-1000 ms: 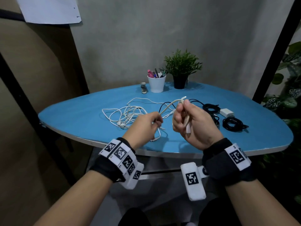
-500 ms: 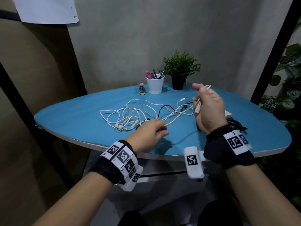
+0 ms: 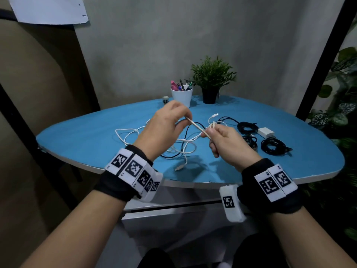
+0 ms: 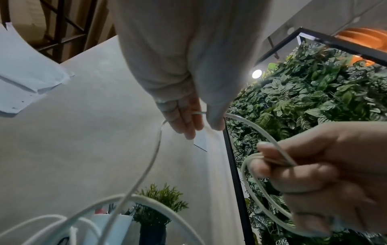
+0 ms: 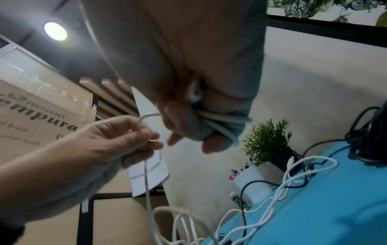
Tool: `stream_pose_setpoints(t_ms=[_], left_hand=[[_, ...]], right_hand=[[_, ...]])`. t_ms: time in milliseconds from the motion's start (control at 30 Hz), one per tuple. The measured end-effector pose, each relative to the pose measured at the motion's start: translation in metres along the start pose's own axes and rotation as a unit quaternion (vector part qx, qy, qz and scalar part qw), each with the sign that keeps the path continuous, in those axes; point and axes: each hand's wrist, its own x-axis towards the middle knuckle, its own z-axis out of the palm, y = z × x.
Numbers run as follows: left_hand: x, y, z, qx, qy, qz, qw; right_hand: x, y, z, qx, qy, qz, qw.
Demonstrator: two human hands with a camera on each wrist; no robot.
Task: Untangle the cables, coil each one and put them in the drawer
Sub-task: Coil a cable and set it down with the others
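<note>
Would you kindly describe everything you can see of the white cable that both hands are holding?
The white cable is thin, round and off-white, with a smooth, plastic-looking jacket. The left hand pinches it between thumb and fingers, and a short straight run crosses to the right hand, which grips a few gathered loops of it. From the left hand it hangs down to the blue table, joining the loose tangle of white and dark cables there. Which plug on the table is its own cannot be told.
</note>
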Motion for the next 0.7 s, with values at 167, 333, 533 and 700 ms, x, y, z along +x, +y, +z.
stream_pose_setpoints(t_ms=[167,333,533,700], left_hand=[[0.007,-0.008,0.010,-0.010,-0.036,-0.071,0.997],[-0.002,0.001,0.027,-0.050,-0.176,-0.196,0.963],[-0.013,0.021,0.033,0.008,-0.249,-0.163,0.955],[-0.023,0.026,0.026,0.087,-0.278,-0.150,0.945]], right_hand=[[-0.013,-0.005,-0.004,0.018,-0.084,0.000,0.996],[-0.017,-0.013,-0.007,0.231,-0.054,0.005,0.972],[-0.016,-0.018,-0.008,0.384,-0.018,0.026,0.923],[-0.010,-0.018,-0.008,0.513,0.028,-0.001,0.858]])
